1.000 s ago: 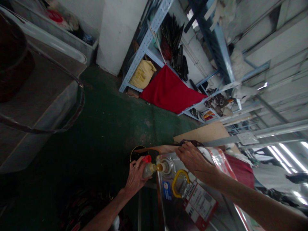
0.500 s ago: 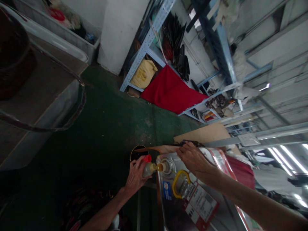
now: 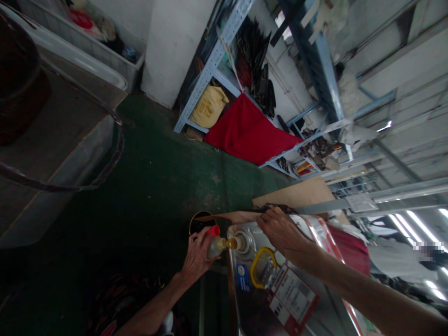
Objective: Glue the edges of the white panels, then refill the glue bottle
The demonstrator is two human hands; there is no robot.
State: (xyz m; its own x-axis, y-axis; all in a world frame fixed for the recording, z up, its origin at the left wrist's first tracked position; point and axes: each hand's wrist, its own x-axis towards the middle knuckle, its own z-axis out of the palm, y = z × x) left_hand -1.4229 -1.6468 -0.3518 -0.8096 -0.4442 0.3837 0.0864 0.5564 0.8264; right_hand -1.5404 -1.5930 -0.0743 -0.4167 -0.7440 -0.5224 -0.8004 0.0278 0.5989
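My left hand [image 3: 196, 256] is closed around a small translucent bottle [image 3: 213, 248], with a red cap [image 3: 214, 230] also held at its fingers. The bottle's neck meets the spout [image 3: 242, 242] of a large metal can [image 3: 255, 305], and amber liquid [image 3: 231, 243] shows between them. A yellow handle [image 3: 255, 269], a blue sticker and a red-and-white label [image 3: 294, 296] are on the can's face. My right hand [image 3: 280, 228] grips the can's edge beyond the spout, its fingertips partly hidden.
A dark round container with a yellow rim [image 3: 192, 224] is behind my left hand. Blue metal shelving [image 3: 203, 86] with a red cloth [image 3: 248, 133] stands across the green floor [image 3: 154, 172]. At left is a grey block-like surface [image 3: 80, 154] with a hoop-shaped handle.
Both hands, the bottle and the can keep almost the same positions. The view has shifted very slightly.
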